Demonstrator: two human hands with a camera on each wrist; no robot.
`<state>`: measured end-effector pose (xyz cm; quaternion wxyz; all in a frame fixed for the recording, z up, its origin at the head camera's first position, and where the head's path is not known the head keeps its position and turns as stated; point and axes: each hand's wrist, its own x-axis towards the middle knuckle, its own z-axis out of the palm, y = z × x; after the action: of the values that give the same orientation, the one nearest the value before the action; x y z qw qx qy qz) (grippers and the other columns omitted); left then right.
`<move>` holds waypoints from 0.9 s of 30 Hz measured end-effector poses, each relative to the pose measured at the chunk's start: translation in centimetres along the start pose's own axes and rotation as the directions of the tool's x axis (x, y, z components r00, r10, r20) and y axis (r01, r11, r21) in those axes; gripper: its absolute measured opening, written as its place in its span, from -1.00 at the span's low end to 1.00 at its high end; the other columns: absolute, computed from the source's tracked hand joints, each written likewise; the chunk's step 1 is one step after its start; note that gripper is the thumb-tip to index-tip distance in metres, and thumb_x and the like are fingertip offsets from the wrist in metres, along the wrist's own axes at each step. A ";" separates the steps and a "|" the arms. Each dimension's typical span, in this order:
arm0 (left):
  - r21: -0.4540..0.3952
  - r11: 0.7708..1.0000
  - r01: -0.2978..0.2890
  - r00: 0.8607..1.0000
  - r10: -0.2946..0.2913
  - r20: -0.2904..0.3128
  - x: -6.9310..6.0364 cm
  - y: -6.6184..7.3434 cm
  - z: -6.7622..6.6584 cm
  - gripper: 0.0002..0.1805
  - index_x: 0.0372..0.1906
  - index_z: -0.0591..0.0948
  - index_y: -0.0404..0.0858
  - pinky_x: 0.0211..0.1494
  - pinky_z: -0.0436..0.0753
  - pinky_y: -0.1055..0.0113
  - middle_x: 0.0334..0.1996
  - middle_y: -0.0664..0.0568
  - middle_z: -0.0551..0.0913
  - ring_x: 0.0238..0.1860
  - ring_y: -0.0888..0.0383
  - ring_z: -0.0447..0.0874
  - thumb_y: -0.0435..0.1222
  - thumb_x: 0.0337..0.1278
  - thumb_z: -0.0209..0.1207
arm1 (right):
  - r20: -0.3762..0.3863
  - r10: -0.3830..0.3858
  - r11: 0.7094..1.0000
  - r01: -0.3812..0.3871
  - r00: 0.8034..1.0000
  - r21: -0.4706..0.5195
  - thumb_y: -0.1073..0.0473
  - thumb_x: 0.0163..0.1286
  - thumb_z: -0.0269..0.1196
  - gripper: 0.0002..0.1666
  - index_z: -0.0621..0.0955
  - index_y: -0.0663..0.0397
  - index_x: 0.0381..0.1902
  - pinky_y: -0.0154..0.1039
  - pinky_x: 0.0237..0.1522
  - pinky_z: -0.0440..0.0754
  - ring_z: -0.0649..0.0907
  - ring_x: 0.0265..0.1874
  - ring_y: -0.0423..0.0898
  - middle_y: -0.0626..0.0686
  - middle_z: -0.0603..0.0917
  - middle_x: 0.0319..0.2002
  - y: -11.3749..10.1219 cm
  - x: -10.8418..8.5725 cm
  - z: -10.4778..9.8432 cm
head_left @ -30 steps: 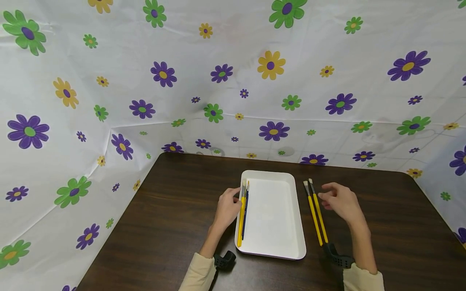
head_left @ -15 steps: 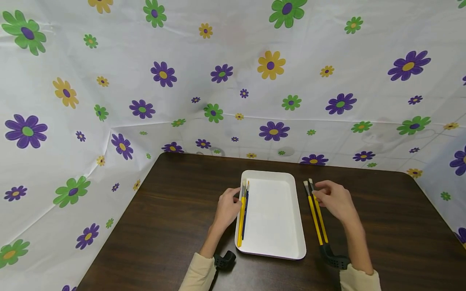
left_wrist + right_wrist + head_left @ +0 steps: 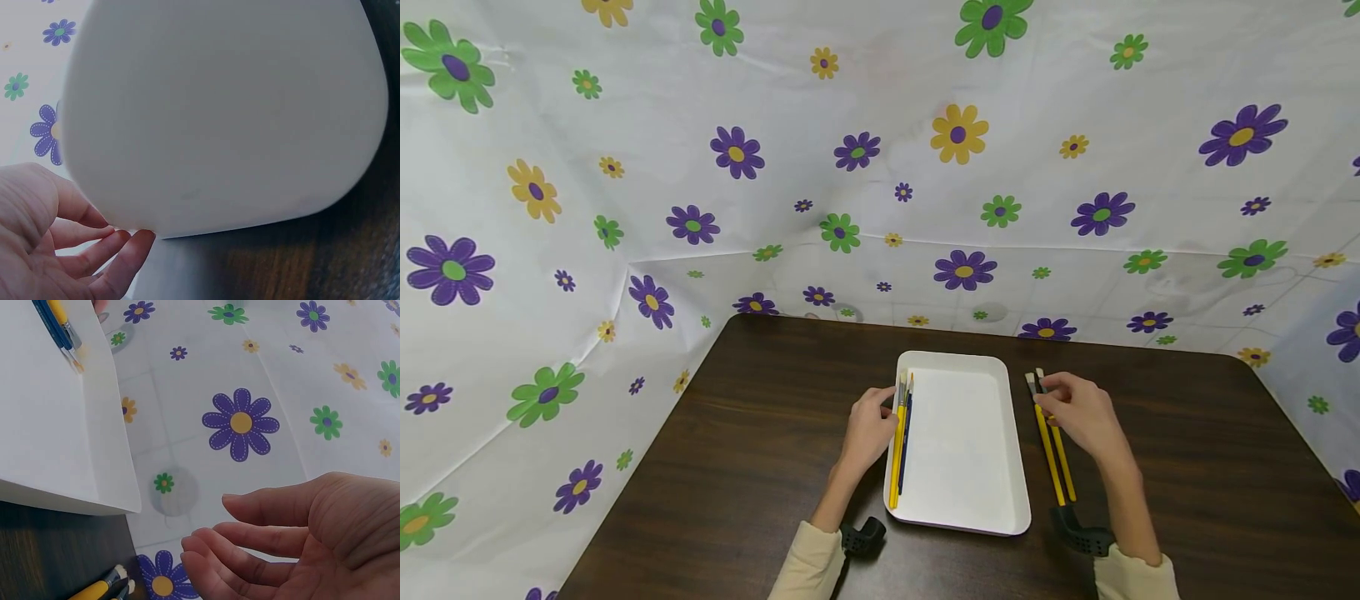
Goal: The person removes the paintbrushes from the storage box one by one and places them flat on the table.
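Observation:
My left hand (image 3: 870, 429) grips the left rim of a shallow white tray (image 3: 966, 450), with fingers and thumb meeting at its edge in the left wrist view. Inside the tray, along that side, lie a yellow-handled paintbrush (image 3: 897, 458) and a dark blue paintbrush (image 3: 905, 450). Over two yellow-handled paintbrushes on the table to the right hovers my right hand (image 3: 1086, 412). The left one of these brushes (image 3: 1049, 454) shows most of its length; the right one (image 3: 1063, 458) is partly hidden by my fingers. In the right wrist view the fingers are loosely bent, apart from the thumb, holding nothing.
The dark wooden table (image 3: 760, 417) extends around the tray. A white flowered cloth (image 3: 880, 192) hangs behind its back edge. Black wrist mounts (image 3: 862, 538) sit at both wrists, the right one near the brush handle ends.
My right hand has moved left, from beside the two brushes on the table to above them near their ferrules. The left hand and the tray have stayed in place.

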<state>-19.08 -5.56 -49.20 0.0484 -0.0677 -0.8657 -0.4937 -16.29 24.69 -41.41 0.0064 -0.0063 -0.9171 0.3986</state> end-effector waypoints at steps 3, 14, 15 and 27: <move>-0.002 1.000 -0.003 1.000 0.003 -0.001 0.0 0.1 -0.1 -0.54 0.28 0.60 -0.47 -0.21 0.73 0.19 0.13 -0.27 0.61 -0.19 -0.01 0.71 -0.49 0.29 0.14 | -0.002 -0.004 1.000 0.004 1.000 -0.005 0.24 0.51 0.24 -0.53 0.51 0.58 0.17 -0.01 -0.25 0.77 0.77 -0.36 0.19 0.26 0.70 -0.30 -0.1 0.0 0.1; -0.003 1.000 0.009 1.000 -0.009 0.003 -0.1 -0.1 0.0 -0.54 0.29 0.60 -0.47 -0.21 0.73 0.20 0.13 -0.26 0.62 -0.18 -0.01 0.70 -0.49 0.29 0.14 | 0.007 -0.031 0.999 0.031 0.999 -0.007 0.24 0.50 0.26 -0.54 0.54 0.54 0.17 -0.18 -0.37 0.71 0.77 -0.38 0.15 0.19 0.69 -0.33 -0.4 0.1 0.6; -0.003 1.000 0.008 1.000 -0.008 0.003 -0.1 -0.1 0.0 -0.54 0.29 0.60 -0.47 -0.21 0.73 0.20 0.13 -0.26 0.62 -0.19 -0.01 0.70 -0.49 0.29 0.14 | 0.008 -0.031 0.999 0.031 0.999 -0.007 0.24 0.50 0.26 -0.54 0.54 0.54 0.17 -0.16 -0.35 0.72 0.77 -0.37 0.16 0.19 0.69 -0.32 -0.5 0.1 0.7; -0.002 1.000 0.009 1.000 -0.009 0.003 0.0 0.0 0.0 -0.54 0.28 0.60 -0.47 -0.23 0.72 0.21 0.13 -0.26 0.62 -0.19 0.00 0.70 -0.50 0.28 0.15 | 0.041 -0.054 0.998 0.053 0.998 0.031 0.26 0.47 0.25 -0.57 0.56 0.53 0.14 -0.14 -0.33 0.74 0.74 -0.42 0.08 0.14 0.65 -0.36 -1.9 0.1 2.2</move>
<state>-19.09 -5.56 -49.23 0.0449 -0.0645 -0.8655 -0.4948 -16.41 21.84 -41.51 -0.0021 0.0266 -0.9108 0.4121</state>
